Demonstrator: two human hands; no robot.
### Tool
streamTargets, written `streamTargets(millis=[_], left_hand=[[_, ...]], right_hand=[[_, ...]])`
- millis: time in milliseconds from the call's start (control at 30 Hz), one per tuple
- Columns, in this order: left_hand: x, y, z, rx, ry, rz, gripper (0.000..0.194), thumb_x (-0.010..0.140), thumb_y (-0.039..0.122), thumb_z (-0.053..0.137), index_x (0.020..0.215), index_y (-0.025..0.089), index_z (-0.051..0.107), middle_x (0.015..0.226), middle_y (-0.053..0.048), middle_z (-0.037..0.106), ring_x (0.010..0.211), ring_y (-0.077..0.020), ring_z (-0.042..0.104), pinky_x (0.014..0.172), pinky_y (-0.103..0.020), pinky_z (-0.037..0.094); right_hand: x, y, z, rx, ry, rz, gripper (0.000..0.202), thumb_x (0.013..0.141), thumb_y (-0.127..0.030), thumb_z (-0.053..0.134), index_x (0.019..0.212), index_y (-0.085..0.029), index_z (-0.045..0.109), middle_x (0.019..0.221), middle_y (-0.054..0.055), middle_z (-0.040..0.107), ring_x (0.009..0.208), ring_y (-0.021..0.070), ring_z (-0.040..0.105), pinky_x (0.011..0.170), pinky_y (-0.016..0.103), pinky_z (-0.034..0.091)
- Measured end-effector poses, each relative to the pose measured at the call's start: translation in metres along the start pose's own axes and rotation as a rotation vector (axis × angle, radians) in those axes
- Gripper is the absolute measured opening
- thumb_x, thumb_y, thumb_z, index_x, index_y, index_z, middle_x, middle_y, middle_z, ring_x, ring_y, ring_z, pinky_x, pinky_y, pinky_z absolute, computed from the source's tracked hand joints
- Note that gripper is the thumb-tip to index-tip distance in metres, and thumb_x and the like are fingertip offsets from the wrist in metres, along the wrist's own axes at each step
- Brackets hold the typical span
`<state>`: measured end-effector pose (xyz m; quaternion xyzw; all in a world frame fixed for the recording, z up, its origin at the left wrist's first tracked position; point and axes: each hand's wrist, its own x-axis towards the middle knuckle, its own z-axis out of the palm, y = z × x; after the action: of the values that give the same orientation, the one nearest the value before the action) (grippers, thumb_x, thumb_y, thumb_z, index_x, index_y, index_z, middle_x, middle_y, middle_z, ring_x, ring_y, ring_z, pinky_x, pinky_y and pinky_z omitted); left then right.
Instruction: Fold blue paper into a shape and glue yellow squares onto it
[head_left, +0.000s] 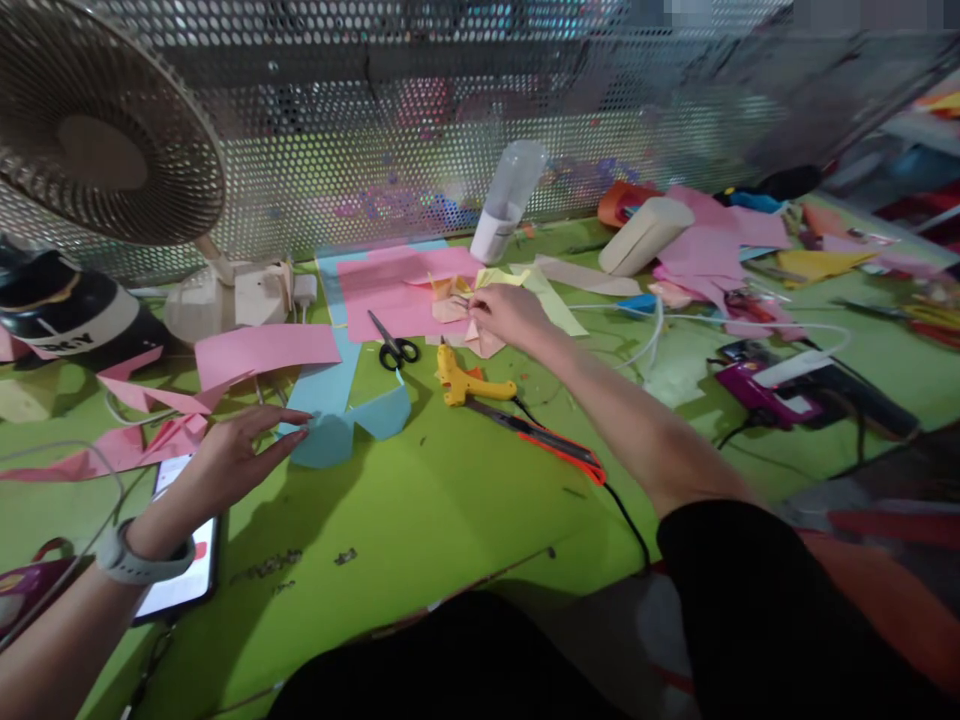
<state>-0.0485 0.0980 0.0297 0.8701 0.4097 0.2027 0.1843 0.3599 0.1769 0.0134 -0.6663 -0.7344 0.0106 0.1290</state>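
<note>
My left hand (244, 455) hovers at the left edge of a cut blue paper piece (326, 442), thumb and fingers apart, nothing between them. My right hand (506, 312) reaches to the small peach and yellow paper scraps (450, 303) on a pink sheet (375, 290); its fingertips are pinched together, and what they hold is too small to make out. Black scissors (396, 350) lie between the hands. A yellow glue gun (472, 383) rests just below my right hand, beside a cutter with an orange-edged handle (559, 447).
A fan (112, 150) and a dark bottle (82, 315) stand at the left, near a lit phone (180, 550). Behind is a perforated metal screen (337, 130) with a clear bottle (510, 200). Cables, a purple device (772, 395) and pink paper (705, 250) lie at the right.
</note>
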Motion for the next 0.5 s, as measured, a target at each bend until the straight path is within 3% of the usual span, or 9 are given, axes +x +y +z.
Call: streamTargets(millis=[167,267,367,500], left_hand=[[-0.013,-0.006,-0.001,0.018,0.028,0.048,0.023,0.088,0.035,0.066,0.109,0.028,0.069,0.102,0.0,0.075,0.092,-0.0222,0.072,0.074,-0.032,0.06],[-0.014,-0.009,0.0,0.017,0.033,0.03,0.022,0.087,0.035,0.066,0.109,0.03,0.069,0.102,0.001,0.075,0.091,-0.022,0.072,0.074,-0.033,0.061],[-0.009,-0.004,-0.002,0.0,0.052,0.03,0.022,0.088,0.037,0.065,0.107,0.027,0.07,0.099,-0.001,0.075,0.088,-0.0215,0.071,0.075,-0.034,0.06],[0.005,0.006,-0.006,-0.005,0.01,0.03,0.025,0.091,0.039,0.059,0.107,0.023,0.07,0.101,-0.005,0.075,0.092,-0.0214,0.07,0.08,-0.035,0.058]], right_hand=[[0.011,0.026,-0.013,-0.048,0.059,0.097,0.019,0.084,-0.021,0.056,0.089,-0.022,0.074,0.091,0.011,0.074,0.082,0.0273,0.065,0.069,0.036,0.045],[0.01,0.028,-0.011,-0.038,0.067,0.092,0.02,0.085,-0.023,0.056,0.091,-0.023,0.075,0.089,0.009,0.074,0.08,0.0264,0.065,0.068,0.036,0.045],[0.011,0.01,-0.002,-0.003,0.033,0.0,0.02,0.085,-0.029,0.058,0.091,-0.023,0.075,0.092,0.007,0.075,0.084,0.0255,0.065,0.071,0.036,0.045],[0.017,-0.038,0.012,0.0,-0.064,-0.302,0.021,0.086,-0.032,0.058,0.089,-0.021,0.075,0.104,0.008,0.073,0.105,0.0275,0.059,0.094,0.041,0.039]])
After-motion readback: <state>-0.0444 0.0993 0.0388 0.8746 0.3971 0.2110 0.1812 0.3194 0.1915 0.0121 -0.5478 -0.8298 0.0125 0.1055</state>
